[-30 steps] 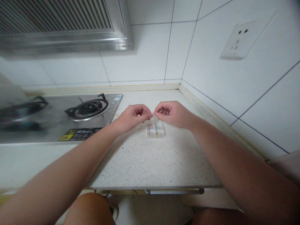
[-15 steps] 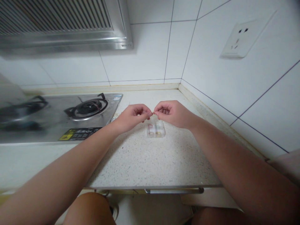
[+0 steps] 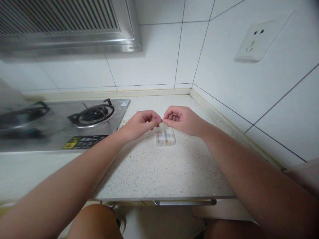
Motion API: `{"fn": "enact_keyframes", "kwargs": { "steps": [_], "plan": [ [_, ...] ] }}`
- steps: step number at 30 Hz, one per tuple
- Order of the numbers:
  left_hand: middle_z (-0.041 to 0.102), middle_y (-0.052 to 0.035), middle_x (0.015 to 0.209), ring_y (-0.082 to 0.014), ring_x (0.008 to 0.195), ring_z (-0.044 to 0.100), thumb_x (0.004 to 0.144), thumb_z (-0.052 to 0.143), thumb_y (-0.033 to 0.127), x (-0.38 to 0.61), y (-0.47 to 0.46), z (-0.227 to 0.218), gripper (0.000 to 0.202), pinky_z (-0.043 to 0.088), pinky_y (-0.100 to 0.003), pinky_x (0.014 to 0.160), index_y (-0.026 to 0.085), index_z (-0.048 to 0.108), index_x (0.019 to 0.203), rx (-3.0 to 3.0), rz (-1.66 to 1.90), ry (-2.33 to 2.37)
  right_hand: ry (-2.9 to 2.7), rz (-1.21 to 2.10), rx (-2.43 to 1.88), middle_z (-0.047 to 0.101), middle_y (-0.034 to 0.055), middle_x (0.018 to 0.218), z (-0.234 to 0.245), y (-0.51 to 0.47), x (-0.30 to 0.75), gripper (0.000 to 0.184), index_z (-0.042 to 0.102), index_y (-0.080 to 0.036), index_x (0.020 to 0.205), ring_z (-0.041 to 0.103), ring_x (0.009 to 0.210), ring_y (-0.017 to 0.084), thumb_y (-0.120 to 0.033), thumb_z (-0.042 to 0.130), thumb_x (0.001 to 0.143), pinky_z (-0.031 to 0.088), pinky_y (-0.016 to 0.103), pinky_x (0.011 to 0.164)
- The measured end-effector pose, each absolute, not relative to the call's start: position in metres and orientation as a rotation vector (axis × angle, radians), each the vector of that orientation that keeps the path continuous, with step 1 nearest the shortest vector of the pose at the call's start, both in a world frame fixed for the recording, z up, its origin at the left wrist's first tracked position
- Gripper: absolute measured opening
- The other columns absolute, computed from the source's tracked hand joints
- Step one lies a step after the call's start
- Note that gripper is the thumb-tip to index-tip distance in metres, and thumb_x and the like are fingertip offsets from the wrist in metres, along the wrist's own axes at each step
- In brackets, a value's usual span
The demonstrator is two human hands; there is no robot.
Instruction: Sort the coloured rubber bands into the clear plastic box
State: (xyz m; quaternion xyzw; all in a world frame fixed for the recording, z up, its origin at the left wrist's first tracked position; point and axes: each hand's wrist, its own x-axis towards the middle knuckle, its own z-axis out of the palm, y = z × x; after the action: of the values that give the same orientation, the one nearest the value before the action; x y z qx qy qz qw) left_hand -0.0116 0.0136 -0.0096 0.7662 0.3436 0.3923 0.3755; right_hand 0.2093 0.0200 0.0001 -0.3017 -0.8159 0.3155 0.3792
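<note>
Above the worktop, my left hand [image 3: 146,122] and my right hand [image 3: 183,120] meet fingertip to fingertip. Both are closed in a pinch on one tiny pale, yellowish piece [image 3: 161,119], too small to name. The fingers cover most of it. Just below them, a clear plastic compartment box [image 3: 165,142] lies on the speckled counter. Small round items show in its front compartments, and something reddish sits at its left side. My right hand partly hides the back of the box.
To the left is a steel gas hob [image 3: 57,132] with black burners. A range hood [image 3: 74,43] hangs above it. Tiled walls meet behind the worktop [image 3: 159,172], with a socket [image 3: 256,39] on the right wall. A drawer handle [image 3: 185,202] runs under the front edge.
My right hand has shifted very slightly to the left, its fingertips closer to those of my left hand. The box stays where it was.
</note>
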Motion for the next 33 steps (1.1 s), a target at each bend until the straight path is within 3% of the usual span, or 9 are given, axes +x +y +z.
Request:
{"fn": "enact_keyframes", "kwargs": {
  "steps": [12,26,33],
  "plan": [
    [0.062,-0.0016,0.071,-0.0109,0.065,0.053,0.081,0.078,0.038,-0.0117,0.0161,-0.0115,0.025,0.043,-0.024,0.06,0.015,0.069,0.085,1.979,1.077,0.912,-2.079,0.787,-0.779,0.06,0.0003,0.071,-0.0006,0.0199,0.2089,0.02,0.067,-0.017,0.085,0.053,0.066,0.012,-0.036,0.071,0.087,0.042,0.027,0.059],
    [0.066,-0.0026,0.074,-0.01,0.062,0.055,0.084,0.073,0.037,-0.0094,0.012,-0.0064,0.023,0.044,-0.023,0.058,0.014,0.069,0.085,1.927,1.094,0.923,-2.065,0.782,-0.776,0.059,-0.0004,0.071,-0.0022,0.0219,0.2097,0.02,0.064,-0.018,0.086,0.052,0.065,0.012,-0.037,0.071,0.087,0.041,0.027,0.059],
    [0.066,-0.0019,0.074,-0.0091,0.06,0.053,0.085,0.071,0.035,-0.0087,0.0101,-0.0054,0.02,0.043,-0.022,0.055,0.015,0.068,0.085,1.902,1.085,0.913,-2.065,0.794,-0.769,0.066,0.0015,0.073,0.0041,0.0179,0.2105,0.02,0.064,-0.017,0.087,0.058,0.067,0.013,-0.036,0.064,0.093,0.044,0.028,0.062]
  ]
}}
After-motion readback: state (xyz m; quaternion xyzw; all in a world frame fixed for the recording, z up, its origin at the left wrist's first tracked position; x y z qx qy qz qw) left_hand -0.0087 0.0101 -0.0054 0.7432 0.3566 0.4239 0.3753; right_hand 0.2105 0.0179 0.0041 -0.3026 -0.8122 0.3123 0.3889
